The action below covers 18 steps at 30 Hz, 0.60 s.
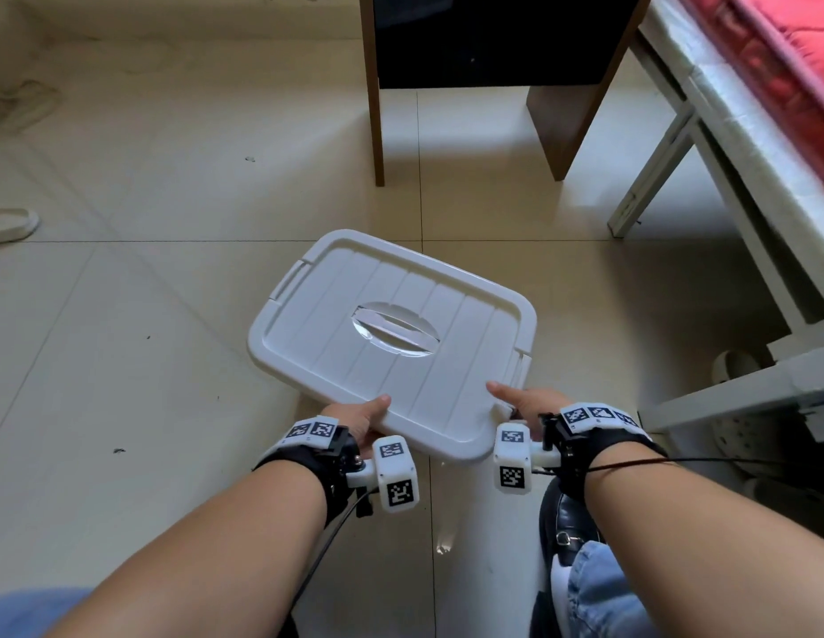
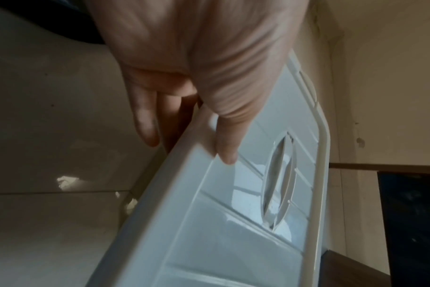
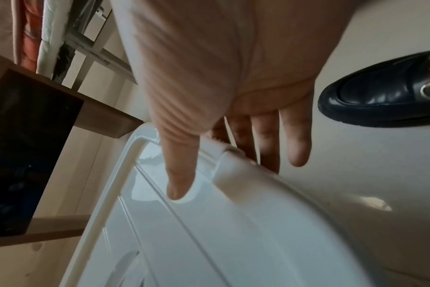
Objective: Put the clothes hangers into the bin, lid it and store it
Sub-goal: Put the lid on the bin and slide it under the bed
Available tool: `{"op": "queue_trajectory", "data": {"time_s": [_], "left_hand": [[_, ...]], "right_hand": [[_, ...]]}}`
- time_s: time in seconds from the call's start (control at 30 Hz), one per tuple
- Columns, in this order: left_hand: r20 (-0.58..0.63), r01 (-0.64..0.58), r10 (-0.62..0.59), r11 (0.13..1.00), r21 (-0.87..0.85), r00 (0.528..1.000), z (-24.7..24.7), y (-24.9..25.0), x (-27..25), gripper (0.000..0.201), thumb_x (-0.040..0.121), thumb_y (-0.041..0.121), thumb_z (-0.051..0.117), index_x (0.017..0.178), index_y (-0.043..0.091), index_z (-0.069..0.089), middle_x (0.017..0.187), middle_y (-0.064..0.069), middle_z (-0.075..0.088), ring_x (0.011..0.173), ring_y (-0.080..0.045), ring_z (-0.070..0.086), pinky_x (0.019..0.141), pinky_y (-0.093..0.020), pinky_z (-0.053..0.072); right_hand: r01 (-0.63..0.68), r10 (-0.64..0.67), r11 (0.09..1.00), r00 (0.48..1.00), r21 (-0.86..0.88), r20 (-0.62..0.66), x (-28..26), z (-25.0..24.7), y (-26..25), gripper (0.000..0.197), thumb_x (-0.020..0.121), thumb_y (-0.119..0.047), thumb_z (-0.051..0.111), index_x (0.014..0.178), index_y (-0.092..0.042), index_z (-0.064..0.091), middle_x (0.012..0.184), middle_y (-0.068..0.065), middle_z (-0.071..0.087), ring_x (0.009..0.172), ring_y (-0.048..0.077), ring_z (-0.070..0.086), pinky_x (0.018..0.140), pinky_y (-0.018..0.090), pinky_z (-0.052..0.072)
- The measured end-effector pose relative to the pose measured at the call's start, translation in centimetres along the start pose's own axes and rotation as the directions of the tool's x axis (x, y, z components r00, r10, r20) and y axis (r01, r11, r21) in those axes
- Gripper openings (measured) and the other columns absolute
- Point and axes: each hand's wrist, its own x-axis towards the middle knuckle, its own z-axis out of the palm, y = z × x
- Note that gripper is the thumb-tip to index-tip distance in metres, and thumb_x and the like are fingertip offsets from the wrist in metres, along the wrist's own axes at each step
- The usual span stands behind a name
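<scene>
A white plastic bin with its lid (image 1: 391,343) on hangs above the tiled floor in front of me. The lid has a recessed oval handle (image 1: 396,332) in its middle. My left hand (image 1: 371,416) grips the near edge, thumb (image 2: 227,147) on top of the lid and fingers (image 2: 147,124) under the rim. My right hand (image 1: 522,400) holds the near right corner the same way, thumb (image 3: 180,174) on the lid (image 3: 209,233) and fingers (image 3: 297,143) below, beside a side latch (image 3: 230,167). No hangers show; the bin's inside is hidden.
A wooden desk (image 1: 377,131) with a dark opening stands straight ahead. A white bed frame (image 1: 723,177) with a red mattress (image 1: 778,52) runs along the right, slippers (image 1: 732,366) beneath it. A white shoe (image 1: 9,223) lies far left. My black shoe (image 1: 571,518) is below the bin.
</scene>
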Motion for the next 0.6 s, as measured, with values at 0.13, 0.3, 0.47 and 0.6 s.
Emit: {"op": "queue_trajectory", "data": {"time_s": [0.13, 0.3, 0.47, 0.6], "left_hand": [[0.003, 0.014, -0.014, 1.000, 0.018, 1.000, 0.0, -0.2, 0.3, 0.048, 0.070, 0.031, 0.082, 0.092, -0.009, 0.067, 0.070, -0.019, 0.068, 0.054, -0.030, 0.064, 0.056, -0.034, 0.053], [-0.092, -0.018, 0.019, 1.000, 0.014, 0.996, -0.6, -2.0, 6.2, 0.092, 0.025, 0.047, 0.087, 0.101, 0.001, 0.064, 0.086, -0.021, 0.072, 0.075, -0.042, 0.071, 0.073, -0.059, 0.057], [-0.171, -0.073, 0.068, 0.997, -0.024, 0.983, -0.1, -2.5, 12.2, 0.116, 0.015, 0.074, 0.079, 0.113, 0.019, 0.054, 0.101, -0.010, 0.070, 0.091, -0.037, 0.069, 0.082, -0.056, 0.053], [-0.074, -0.172, 0.165, 0.980, -0.100, 0.983, 3.5, 0.9, 6.0, 0.103, 0.028, 0.063, 0.084, 0.114, 0.014, 0.055, 0.102, -0.010, 0.071, 0.090, -0.034, 0.069, 0.084, -0.052, 0.055]], "right_hand": [[-0.013, 0.014, 0.998, 1.000, 0.057, -0.011, 0.2, 0.1, -0.3, 0.047, 0.082, -0.041, 0.070, 0.101, 0.000, 0.058, 0.070, 0.006, 0.058, 0.055, 0.018, 0.052, 0.034, 0.015, 0.036], [-0.013, 0.011, 0.978, 1.000, 0.207, 0.010, 0.2, 1.6, 0.1, 0.024, 0.076, -0.016, 0.075, 0.087, 0.002, 0.063, 0.073, 0.013, 0.064, 0.060, 0.027, 0.060, 0.053, 0.025, 0.053], [0.034, -0.029, 0.903, 0.999, 0.429, -0.019, -0.3, 2.1, -0.5, 0.038, 0.071, -0.010, 0.074, 0.103, 0.004, 0.059, 0.087, 0.020, 0.068, 0.070, 0.033, 0.067, 0.068, 0.045, 0.060], [0.059, -0.019, 0.822, 0.997, 0.567, -0.076, -0.5, 1.8, -0.9, 0.036, 0.076, -0.009, 0.071, 0.107, 0.003, 0.057, 0.079, 0.016, 0.066, 0.060, 0.028, 0.065, 0.051, 0.033, 0.056]]}}
